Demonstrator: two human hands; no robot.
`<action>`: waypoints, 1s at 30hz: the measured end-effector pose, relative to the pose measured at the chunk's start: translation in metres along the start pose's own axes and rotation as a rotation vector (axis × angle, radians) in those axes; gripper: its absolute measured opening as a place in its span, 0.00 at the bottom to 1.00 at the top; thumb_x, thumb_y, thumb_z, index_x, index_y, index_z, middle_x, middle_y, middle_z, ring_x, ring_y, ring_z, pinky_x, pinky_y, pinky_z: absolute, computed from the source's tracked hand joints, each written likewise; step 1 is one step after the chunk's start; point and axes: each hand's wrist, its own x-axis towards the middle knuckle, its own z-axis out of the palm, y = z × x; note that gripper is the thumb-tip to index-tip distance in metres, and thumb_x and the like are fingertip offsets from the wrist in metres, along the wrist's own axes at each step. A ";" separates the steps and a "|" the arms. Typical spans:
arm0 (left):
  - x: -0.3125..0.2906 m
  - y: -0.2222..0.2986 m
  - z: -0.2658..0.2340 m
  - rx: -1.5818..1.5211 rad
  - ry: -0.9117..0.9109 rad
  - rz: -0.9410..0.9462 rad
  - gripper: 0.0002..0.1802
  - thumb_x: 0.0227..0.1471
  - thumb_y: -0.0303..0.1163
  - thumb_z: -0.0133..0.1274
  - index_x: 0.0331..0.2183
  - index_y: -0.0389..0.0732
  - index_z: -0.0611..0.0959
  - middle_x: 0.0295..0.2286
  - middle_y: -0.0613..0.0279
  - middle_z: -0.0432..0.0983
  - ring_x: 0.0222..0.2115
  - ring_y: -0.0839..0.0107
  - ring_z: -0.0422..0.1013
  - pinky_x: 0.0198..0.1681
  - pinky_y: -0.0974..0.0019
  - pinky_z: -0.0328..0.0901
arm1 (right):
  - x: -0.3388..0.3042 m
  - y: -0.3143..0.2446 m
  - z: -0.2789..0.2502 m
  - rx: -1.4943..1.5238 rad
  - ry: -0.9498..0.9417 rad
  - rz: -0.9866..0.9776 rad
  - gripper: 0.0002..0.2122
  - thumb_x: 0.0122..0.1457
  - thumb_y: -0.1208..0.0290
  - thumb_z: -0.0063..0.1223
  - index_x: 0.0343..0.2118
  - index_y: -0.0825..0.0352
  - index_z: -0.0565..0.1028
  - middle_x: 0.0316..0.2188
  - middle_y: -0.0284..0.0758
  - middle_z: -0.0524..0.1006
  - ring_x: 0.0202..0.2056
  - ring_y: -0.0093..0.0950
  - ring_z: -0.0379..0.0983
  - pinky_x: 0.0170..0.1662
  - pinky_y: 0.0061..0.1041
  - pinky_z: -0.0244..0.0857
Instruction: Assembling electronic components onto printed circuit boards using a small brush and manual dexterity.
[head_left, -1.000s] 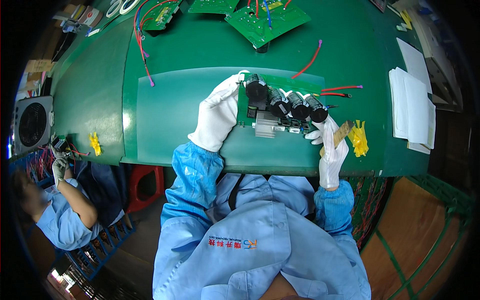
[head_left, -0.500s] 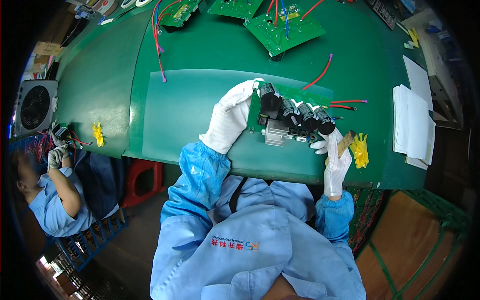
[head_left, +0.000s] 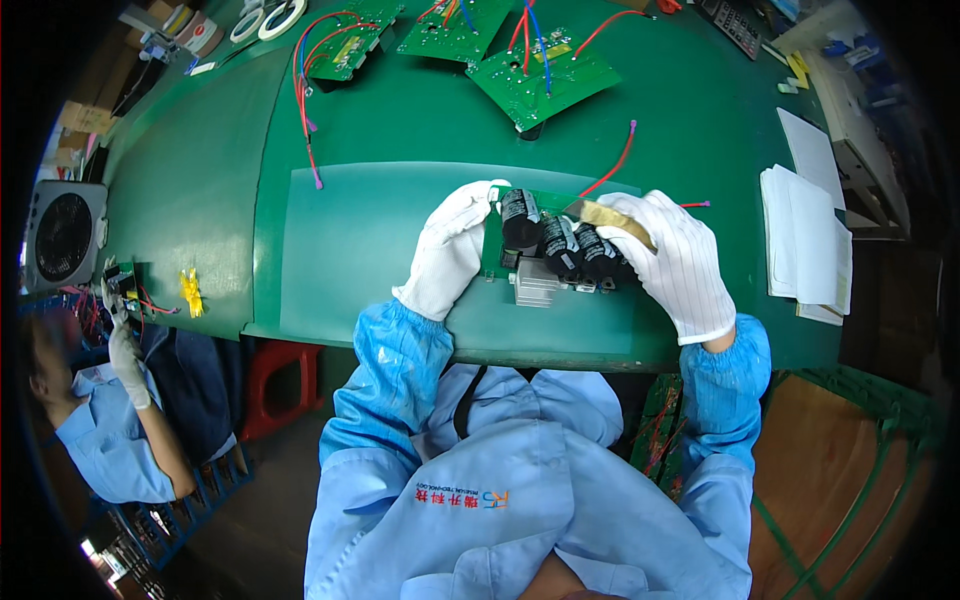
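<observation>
My left hand, in a white glove, pinches the left edge of a green circuit board. The board is held tilted above the bench, its component side showing. Several black cylindrical capacitors stand in a row on it, with a finned silver heat sink below them. Gloved in white with thin stripes, my right hand is closed on a tan-handled tool with a thin greyish tip. That tip is over the board's upper edge, beside the capacitors. The hand covers the board's right end.
Several wired green boards lie along the far side of the green bench. White papers are at the right. A yellow bundle and a fan are at the left, near a co-worker holding another board.
My right hand has risen from beside the board's lower right corner to over its right end, bringing the tan-handled tool to the upper edge. The left hand keeps its hold.
</observation>
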 end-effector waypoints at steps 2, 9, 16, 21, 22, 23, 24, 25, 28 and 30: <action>0.000 -0.001 0.000 -0.004 0.007 0.001 0.21 0.62 0.31 0.50 0.54 0.31 0.77 0.49 0.56 0.78 0.51 0.66 0.74 0.57 0.64 0.67 | 0.003 0.008 0.004 -0.044 -0.019 -0.097 0.10 0.57 0.66 0.63 0.41 0.60 0.80 0.32 0.32 0.77 0.32 0.34 0.77 0.33 0.32 0.69; -0.002 -0.002 -0.005 0.151 -0.051 0.116 0.19 0.63 0.30 0.49 0.53 0.31 0.78 0.48 0.55 0.78 0.50 0.66 0.74 0.57 0.65 0.67 | 0.007 0.006 0.005 -0.241 -0.013 -0.199 0.11 0.55 0.69 0.62 0.41 0.56 0.80 0.32 0.28 0.77 0.34 0.29 0.77 0.35 0.32 0.66; 0.001 -0.009 -0.016 0.146 -0.070 0.108 0.18 0.66 0.27 0.43 0.53 0.29 0.75 0.48 0.53 0.77 0.50 0.66 0.74 0.58 0.66 0.66 | 0.002 0.005 0.007 -0.287 -0.087 -0.198 0.10 0.55 0.70 0.62 0.41 0.57 0.80 0.37 0.29 0.81 0.39 0.31 0.79 0.43 0.33 0.67; 0.000 -0.005 -0.013 0.097 -0.069 0.061 0.18 0.67 0.24 0.39 0.54 0.28 0.74 0.48 0.53 0.77 0.49 0.66 0.74 0.57 0.67 0.67 | 0.002 0.001 0.005 -0.289 -0.082 -0.191 0.09 0.55 0.69 0.61 0.39 0.57 0.79 0.35 0.28 0.80 0.37 0.30 0.78 0.42 0.34 0.67; 0.000 -0.007 -0.016 0.113 -0.071 0.071 0.18 0.67 0.24 0.39 0.54 0.28 0.74 0.48 0.53 0.77 0.49 0.67 0.74 0.57 0.67 0.67 | 0.004 -0.002 0.003 -0.288 -0.088 -0.198 0.08 0.55 0.69 0.61 0.39 0.57 0.79 0.34 0.28 0.79 0.36 0.29 0.78 0.41 0.34 0.67; 0.000 -0.009 -0.018 0.128 -0.074 0.081 0.18 0.67 0.24 0.39 0.54 0.28 0.74 0.48 0.53 0.77 0.49 0.67 0.74 0.57 0.67 0.67 | 0.006 -0.004 0.000 -0.287 -0.095 -0.206 0.08 0.55 0.68 0.61 0.38 0.57 0.79 0.33 0.28 0.79 0.35 0.29 0.78 0.39 0.34 0.67; 0.000 -0.010 -0.018 0.202 -0.058 0.118 0.17 0.66 0.26 0.42 0.53 0.29 0.75 0.48 0.54 0.78 0.48 0.67 0.74 0.56 0.67 0.67 | 0.006 -0.006 -0.002 -0.230 -0.094 -0.227 0.07 0.56 0.68 0.60 0.37 0.57 0.79 0.32 0.28 0.78 0.34 0.28 0.78 0.37 0.33 0.67; -0.001 -0.011 -0.017 0.278 -0.042 0.156 0.17 0.66 0.27 0.46 0.52 0.30 0.77 0.47 0.55 0.78 0.48 0.68 0.75 0.56 0.66 0.67 | 0.007 -0.008 -0.004 -0.172 -0.090 -0.248 0.06 0.56 0.68 0.60 0.37 0.57 0.79 0.31 0.28 0.78 0.32 0.28 0.77 0.35 0.33 0.67; 0.000 -0.013 -0.015 0.375 -0.059 0.241 0.16 0.65 0.28 0.49 0.51 0.30 0.78 0.47 0.55 0.79 0.48 0.67 0.75 0.56 0.66 0.68 | 0.005 -0.004 -0.003 -0.105 -0.044 -0.233 0.05 0.56 0.67 0.60 0.36 0.57 0.79 0.29 0.29 0.77 0.30 0.29 0.77 0.31 0.31 0.66; 0.001 -0.015 -0.017 0.328 -0.079 0.266 0.16 0.65 0.27 0.49 0.52 0.30 0.78 0.48 0.55 0.78 0.49 0.66 0.75 0.57 0.65 0.68 | 0.003 -0.001 -0.004 -0.101 -0.002 -0.192 0.04 0.56 0.68 0.60 0.35 0.57 0.79 0.28 0.29 0.77 0.28 0.30 0.77 0.30 0.31 0.66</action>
